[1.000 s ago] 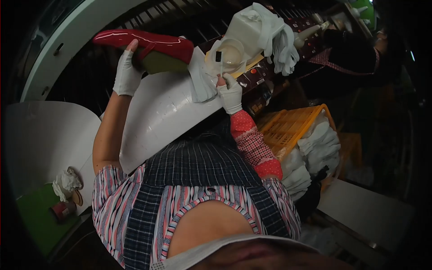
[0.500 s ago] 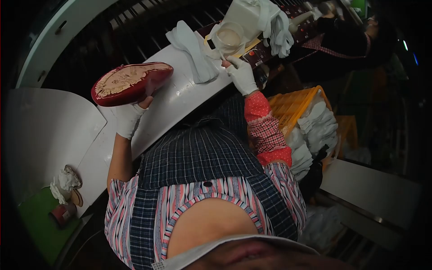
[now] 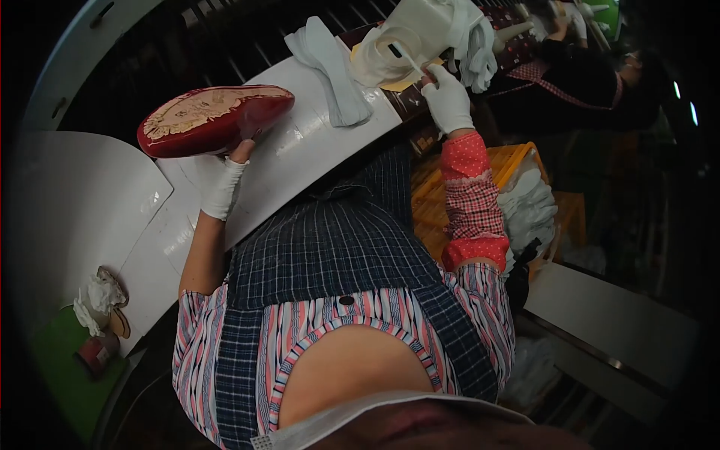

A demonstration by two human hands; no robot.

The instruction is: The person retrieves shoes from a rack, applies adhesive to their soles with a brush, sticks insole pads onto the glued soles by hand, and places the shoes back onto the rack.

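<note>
My left hand (image 3: 219, 184), in a white fingerless glove, grips a glossy red shoe upper (image 3: 259, 116) from below. Its underside faces up and shows a pale, pleated edge around the sole area. My right hand (image 3: 450, 103), gloved the same way, pinches a small white-handled brush (image 3: 407, 61) with a dark tip. That tip lies over the mouth of a whitish tub (image 3: 367, 66) at the table's far end. Between the hands, a stack of pale insole-shaped pieces (image 3: 330, 71) rests on the white table (image 3: 292, 154).
A white block-shaped container (image 3: 431, 30) with white strips (image 3: 476, 56) hanging over it stands behind the tub. On my right is an orange crate (image 3: 431, 199) with white bundles (image 3: 529, 206). Crumpled paper (image 3: 101, 296) and a red tin (image 3: 97, 354) sit lower left. Another person (image 3: 577, 90) works at upper right.
My right hand has moved right and slightly down with the brush, whose dark tip has shifted from the tub's left side to over its mouth. The red shoe upper has moved slightly up and left.
</note>
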